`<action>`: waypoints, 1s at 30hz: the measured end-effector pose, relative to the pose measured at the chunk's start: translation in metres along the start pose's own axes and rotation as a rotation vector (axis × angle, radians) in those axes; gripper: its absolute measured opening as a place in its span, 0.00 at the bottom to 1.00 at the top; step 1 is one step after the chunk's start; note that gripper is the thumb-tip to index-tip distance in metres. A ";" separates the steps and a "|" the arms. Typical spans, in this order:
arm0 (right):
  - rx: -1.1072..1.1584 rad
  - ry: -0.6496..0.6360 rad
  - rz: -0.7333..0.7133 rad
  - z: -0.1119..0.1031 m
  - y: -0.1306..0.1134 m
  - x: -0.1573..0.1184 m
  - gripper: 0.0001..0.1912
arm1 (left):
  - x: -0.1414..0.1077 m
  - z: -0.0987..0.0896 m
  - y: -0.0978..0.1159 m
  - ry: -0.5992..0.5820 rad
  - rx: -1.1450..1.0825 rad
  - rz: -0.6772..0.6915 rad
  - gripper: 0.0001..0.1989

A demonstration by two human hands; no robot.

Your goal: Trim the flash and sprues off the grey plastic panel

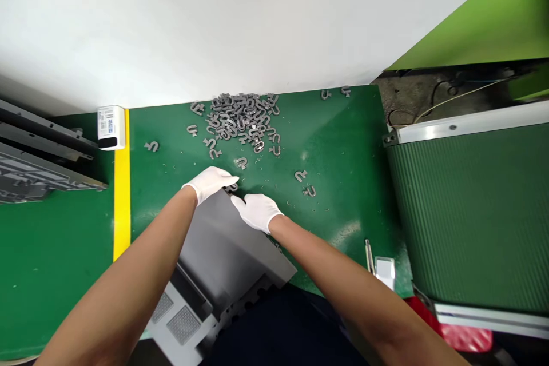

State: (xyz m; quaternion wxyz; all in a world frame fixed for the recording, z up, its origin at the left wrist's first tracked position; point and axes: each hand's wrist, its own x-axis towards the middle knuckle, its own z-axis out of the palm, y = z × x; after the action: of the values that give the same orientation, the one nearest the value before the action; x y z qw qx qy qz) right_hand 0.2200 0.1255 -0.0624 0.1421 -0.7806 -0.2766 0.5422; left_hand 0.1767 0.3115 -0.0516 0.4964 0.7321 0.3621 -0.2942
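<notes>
A grey sheet-metal housing [223, 240] lies at an angle in front of me, its far corner between my hands. My left hand [210, 184], in a white glove, is closed at that corner, with a grey U-shaped clip [232, 187] at its fingertips. Wrapped over the housing's right edge is my right hand [257, 211], also gloved, its thumb close to the corner. The fingers' undersides are hidden. Beyond the hands lies a pile of the same grey clips [242, 117]. A few loose clips [301, 175] lie to the right.
The green table [343, 183] meets a white wall [235, 23]. Metal panels [38, 154] stand at left, beside a small white box [111, 127] on yellow tape [122, 194]. A pen-like tool [369, 256] lies at right, near a ribbed green conveyor belt [472, 217].
</notes>
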 end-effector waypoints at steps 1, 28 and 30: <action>-0.013 0.002 -0.008 0.000 -0.001 0.001 0.42 | 0.001 0.000 -0.001 0.001 -0.010 0.004 0.22; -0.097 0.035 -0.004 0.001 -0.011 0.011 0.41 | 0.011 0.001 -0.015 0.000 -0.063 0.097 0.26; -0.093 0.035 -0.011 0.004 -0.009 0.013 0.40 | 0.011 0.002 -0.013 -0.006 -0.057 0.099 0.26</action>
State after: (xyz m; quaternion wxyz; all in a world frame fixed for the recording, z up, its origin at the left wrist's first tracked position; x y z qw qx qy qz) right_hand 0.2175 0.1399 -0.0688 0.1136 -0.7941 -0.3031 0.5143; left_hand 0.1720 0.3160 -0.0680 0.5319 0.7338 0.3322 -0.2612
